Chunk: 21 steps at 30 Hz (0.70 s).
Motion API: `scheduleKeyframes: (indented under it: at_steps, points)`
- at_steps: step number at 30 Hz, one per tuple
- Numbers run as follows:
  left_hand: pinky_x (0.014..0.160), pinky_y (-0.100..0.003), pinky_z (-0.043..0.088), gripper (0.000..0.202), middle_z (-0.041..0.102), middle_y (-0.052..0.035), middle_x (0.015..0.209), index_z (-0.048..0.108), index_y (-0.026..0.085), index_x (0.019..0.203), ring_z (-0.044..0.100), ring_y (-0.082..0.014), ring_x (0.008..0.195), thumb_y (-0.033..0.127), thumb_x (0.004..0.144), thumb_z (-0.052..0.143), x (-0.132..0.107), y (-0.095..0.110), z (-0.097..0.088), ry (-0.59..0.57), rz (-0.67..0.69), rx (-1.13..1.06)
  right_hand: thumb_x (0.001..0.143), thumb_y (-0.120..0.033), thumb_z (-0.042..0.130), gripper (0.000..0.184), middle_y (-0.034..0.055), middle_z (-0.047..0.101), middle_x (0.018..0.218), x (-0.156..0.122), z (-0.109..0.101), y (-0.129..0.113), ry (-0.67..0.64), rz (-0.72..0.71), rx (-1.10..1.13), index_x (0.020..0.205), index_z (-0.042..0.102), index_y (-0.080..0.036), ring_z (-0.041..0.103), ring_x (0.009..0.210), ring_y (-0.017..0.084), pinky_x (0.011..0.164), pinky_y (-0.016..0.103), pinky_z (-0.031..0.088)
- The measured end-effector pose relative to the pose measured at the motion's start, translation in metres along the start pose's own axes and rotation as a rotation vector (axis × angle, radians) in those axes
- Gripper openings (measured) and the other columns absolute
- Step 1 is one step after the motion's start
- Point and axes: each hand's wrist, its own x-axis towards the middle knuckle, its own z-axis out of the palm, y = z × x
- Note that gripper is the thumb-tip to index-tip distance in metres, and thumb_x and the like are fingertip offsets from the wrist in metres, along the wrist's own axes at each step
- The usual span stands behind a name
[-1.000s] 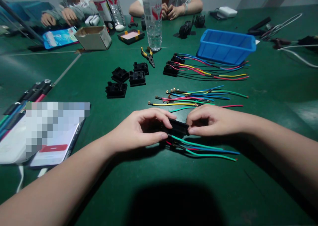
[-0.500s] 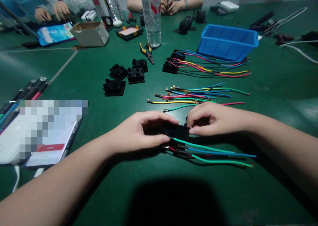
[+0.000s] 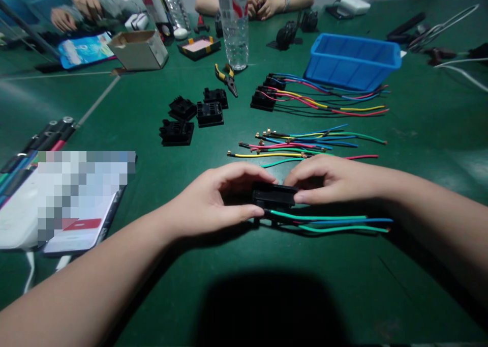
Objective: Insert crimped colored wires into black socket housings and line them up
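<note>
Both of my hands grip one black connector housing (image 3: 275,196) just above the green table (image 3: 244,296). My left hand (image 3: 213,200) pinches its left end between thumb and fingers. My right hand (image 3: 328,180) holds its right end with curled fingers. Green, blue and red wires (image 3: 335,224) trail to the right from the housing and lie on the table. A bundle of loose coloured wires with metal terminals (image 3: 301,144) lies just beyond my hands.
Several empty black housings (image 3: 192,117) sit at centre left, and wired housings (image 3: 267,96) lie near a blue bin (image 3: 353,61). Pliers (image 3: 227,80) and a water bottle (image 3: 235,26) stand behind. A phone on papers (image 3: 76,204) lies left. Other people's hands (image 3: 265,5) work at the far edge.
The housing's trailing wires have drawn closer together and swung flatter to the right. My hands have kept their grip and shifted slightly upward.
</note>
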Motion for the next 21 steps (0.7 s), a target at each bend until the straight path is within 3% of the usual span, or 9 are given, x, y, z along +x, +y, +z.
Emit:
scheduleKeyframes:
  at_steps: [5,12,21]
  points:
    - [0.098,-0.029,0.051,0.047,0.063,-0.0104,0.126,0.052,0.015,0.125,0.063,-0.0197,0.113,0.021,0.082,0.069,0.0026,-0.0035,-0.0003,-0.025,-0.07,-0.008,0.092,-0.046,0.052,0.038,0.0014,0.059,0.073,0.002,-0.0031,0.0011,-0.019,-0.1,-0.058,0.084,0.07,-0.014,0.054,0.07,0.013,0.066,0.025,0.04]
    - [0.094,-0.03,0.052,0.041,0.068,-0.0098,0.115,0.057,0.011,0.123,0.066,-0.0203,0.104,0.021,0.083,0.065,0.0013,0.0035,-0.0015,-0.055,-0.067,0.1,0.092,-0.045,0.053,0.037,0.0,0.054,0.07,0.0027,-0.0028,0.0024,-0.015,-0.11,-0.034,0.085,0.07,-0.013,0.052,0.067,0.011,0.063,0.023,0.038]
    - [0.095,-0.027,0.052,0.038,0.069,-0.0092,0.117,0.059,0.011,0.12,0.066,-0.019,0.105,0.017,0.082,0.064,0.0024,0.0035,0.0029,0.009,-0.123,0.033,0.093,-0.046,0.053,0.037,-0.0009,0.053,0.068,0.0027,-0.0025,0.0021,-0.01,-0.087,-0.044,0.081,0.068,-0.014,0.051,0.066,0.011,0.062,0.023,0.038]
